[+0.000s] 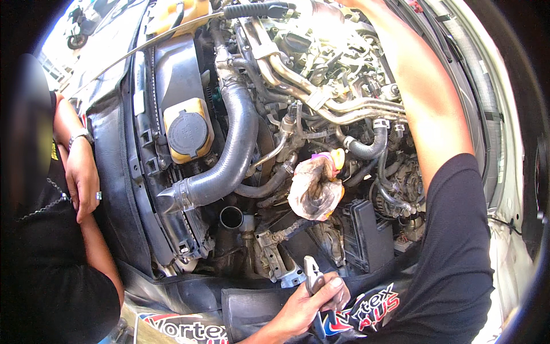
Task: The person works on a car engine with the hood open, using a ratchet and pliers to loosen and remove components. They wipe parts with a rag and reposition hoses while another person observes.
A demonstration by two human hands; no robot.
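Observation:
My left hand point(321, 304) comes in from the lower edge, closed around a metal pliers-like tool point(311, 270). The tool's jaws point up, over the front edge of the engine bay. My right arm point(432, 109) stretches along the right side to the top edge, where its hand passes out of the picture. A dirty, crumpled rag point(316, 189) with pink and yellow edges lies among the hoses, farther in than my left hand. Below and left of the rag is an uncovered round pipe mouth point(231, 218).
A thick black hose point(238, 132) curves past a yellowish reservoir with a black cap point(188, 134). Metal pipes point(312, 94) cross the engine. A black box point(369, 235) stands near the front. Padded covers point(252, 312) drape the edge. A co-worker's hand point(83, 178) rests at left.

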